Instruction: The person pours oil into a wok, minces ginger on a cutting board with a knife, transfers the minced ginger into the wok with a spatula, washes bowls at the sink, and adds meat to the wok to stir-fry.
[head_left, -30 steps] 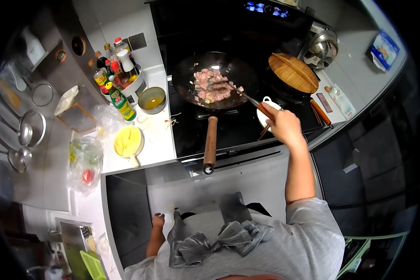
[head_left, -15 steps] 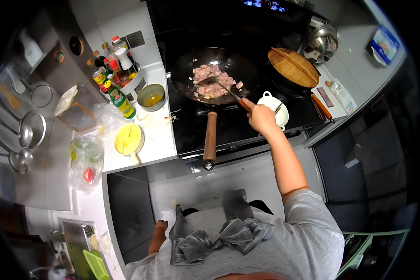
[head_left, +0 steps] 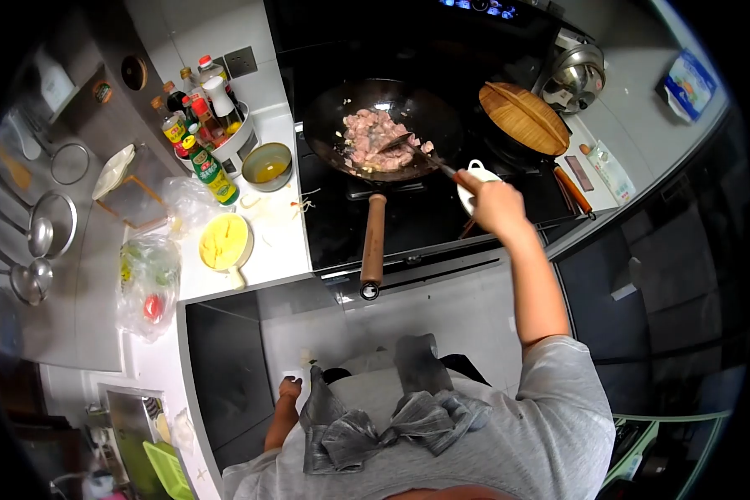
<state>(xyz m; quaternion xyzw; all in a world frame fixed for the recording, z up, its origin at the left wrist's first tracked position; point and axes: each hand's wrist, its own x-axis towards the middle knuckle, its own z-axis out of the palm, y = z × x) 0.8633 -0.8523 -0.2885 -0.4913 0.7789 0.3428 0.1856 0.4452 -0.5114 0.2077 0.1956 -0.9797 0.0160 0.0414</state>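
My right hand [head_left: 502,207] is closed around the handle of a spatula [head_left: 443,169], whose dark blade lies among the meat in the wok. Pale pink chopped meat [head_left: 371,133] with small light bits sits in the dark wok [head_left: 329,154]. The wok's wooden handle [head_left: 374,242] points toward me, with no hand on it. Behind my right hand, a white two-eared dish [head_left: 467,198] is partly hidden. Low beside my body hangs my left hand [head_left: 290,387], away from the stove; its fingers are too small and dark to make out.
A wooden-lidded pot [head_left: 521,117] stands on the right of the black stove. On the left counter are a sauce bottle [head_left: 212,175], a bowl with liquid [head_left: 268,165], a yellow-filled pan [head_left: 225,243] and a plastic bag [head_left: 148,287]. Several bottles fill a rack [head_left: 240,137].
My right hand has moved right and slightly toward me with the spatula. Its blade has shifted right through the meat. My left hand still hangs low.
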